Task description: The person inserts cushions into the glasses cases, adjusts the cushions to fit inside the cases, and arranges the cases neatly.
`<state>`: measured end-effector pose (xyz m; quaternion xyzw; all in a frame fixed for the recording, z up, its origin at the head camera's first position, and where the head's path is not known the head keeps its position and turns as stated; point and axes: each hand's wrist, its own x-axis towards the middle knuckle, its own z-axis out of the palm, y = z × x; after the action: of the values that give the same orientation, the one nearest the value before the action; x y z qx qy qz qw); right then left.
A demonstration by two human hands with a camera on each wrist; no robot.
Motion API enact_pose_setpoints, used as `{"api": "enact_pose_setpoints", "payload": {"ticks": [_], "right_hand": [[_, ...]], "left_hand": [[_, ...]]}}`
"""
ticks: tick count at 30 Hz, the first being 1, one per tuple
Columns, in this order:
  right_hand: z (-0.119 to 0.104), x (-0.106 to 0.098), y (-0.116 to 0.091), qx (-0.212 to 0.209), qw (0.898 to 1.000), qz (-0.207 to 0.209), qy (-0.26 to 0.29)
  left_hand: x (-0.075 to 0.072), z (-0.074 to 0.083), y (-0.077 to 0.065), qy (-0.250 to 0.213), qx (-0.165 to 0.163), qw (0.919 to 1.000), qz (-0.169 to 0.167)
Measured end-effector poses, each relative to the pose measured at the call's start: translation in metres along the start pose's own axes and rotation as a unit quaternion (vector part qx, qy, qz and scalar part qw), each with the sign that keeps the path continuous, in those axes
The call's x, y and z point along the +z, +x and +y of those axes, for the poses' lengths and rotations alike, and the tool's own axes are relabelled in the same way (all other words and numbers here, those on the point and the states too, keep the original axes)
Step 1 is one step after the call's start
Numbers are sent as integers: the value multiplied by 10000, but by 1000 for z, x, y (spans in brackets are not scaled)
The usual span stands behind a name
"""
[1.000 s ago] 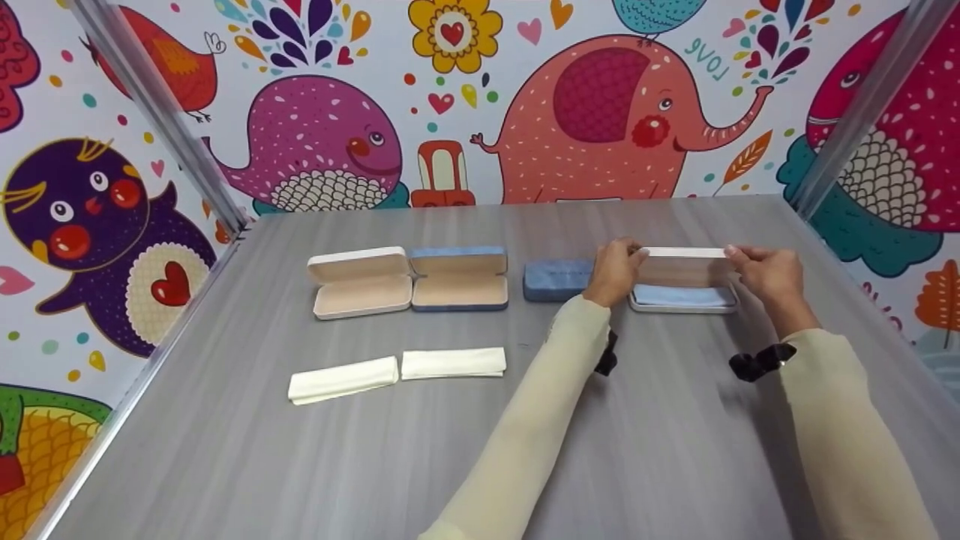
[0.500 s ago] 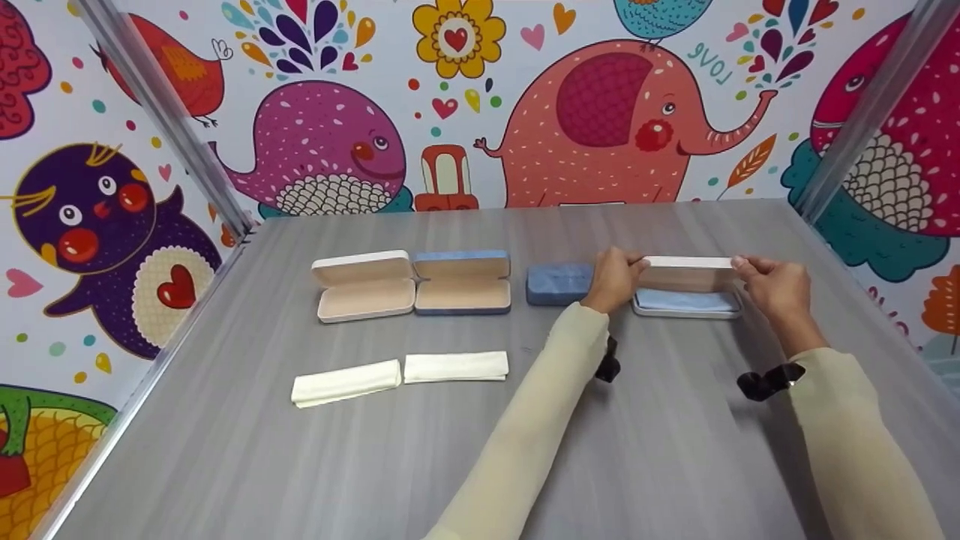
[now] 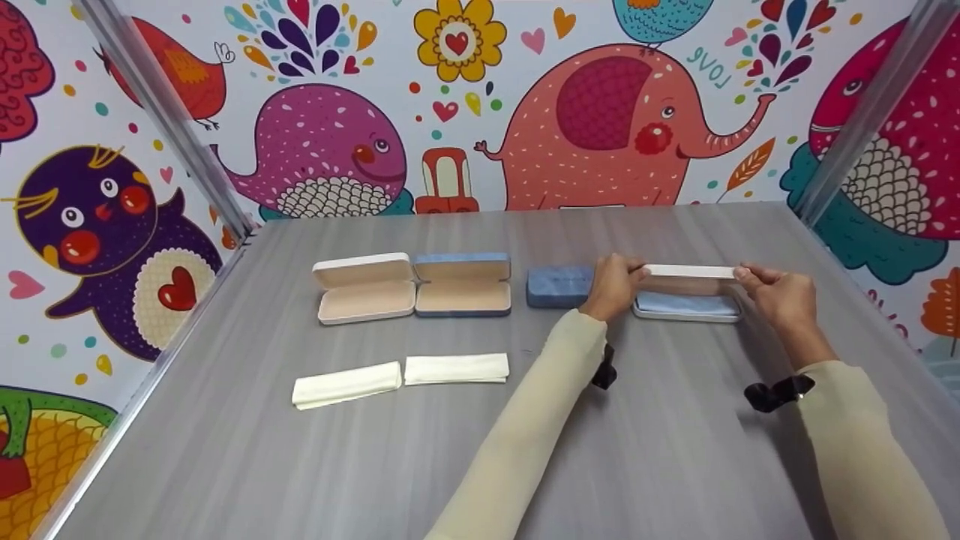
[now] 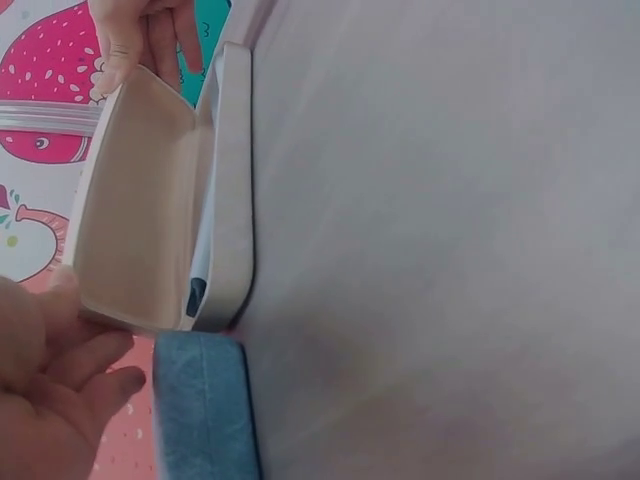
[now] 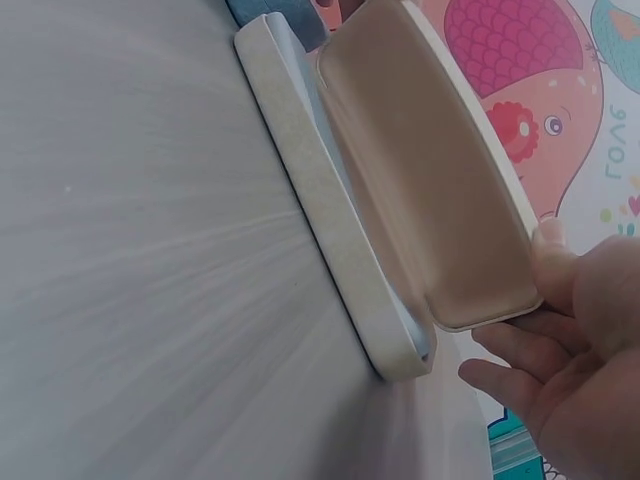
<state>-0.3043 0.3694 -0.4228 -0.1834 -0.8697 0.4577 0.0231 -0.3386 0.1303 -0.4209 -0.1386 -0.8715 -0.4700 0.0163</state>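
A white glasses case lies at the right of the table, its lid raised partway over a folded light blue cloth in the base. My left hand pinches the lid's left corner between thumb and fingers. At the opposite corner my right hand grips the lid the same way, thumb on the front edge. In the right wrist view the beige lining of the lid faces the camera. A closed blue glasses case sits just left of the white one, partly hidden behind my left hand.
Left of centre, an open white case and an open blue case stand side by side, both with beige lining. Two folded cream cloths lie in front of them. A patterned wall rises behind the grey table.
Both hands have brought the white case's lid forward and down, so it covers more of the base. The other cases and cloths stay put; the head view has shifted slightly.
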Motion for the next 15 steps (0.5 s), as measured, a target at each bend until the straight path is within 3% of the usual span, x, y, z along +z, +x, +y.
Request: {"api": "enact_pose_setpoints", "payload": {"ticks": [7,15], "right_hand": [[4,-1,-1,-80,9998,-135,116],[9,-5,-6,-50,9987,-449,236]], "left_hand": [[-1,-3,-3,111,422,9990,-14],[-1,-6,-8,379,590,9975,-88]]}}
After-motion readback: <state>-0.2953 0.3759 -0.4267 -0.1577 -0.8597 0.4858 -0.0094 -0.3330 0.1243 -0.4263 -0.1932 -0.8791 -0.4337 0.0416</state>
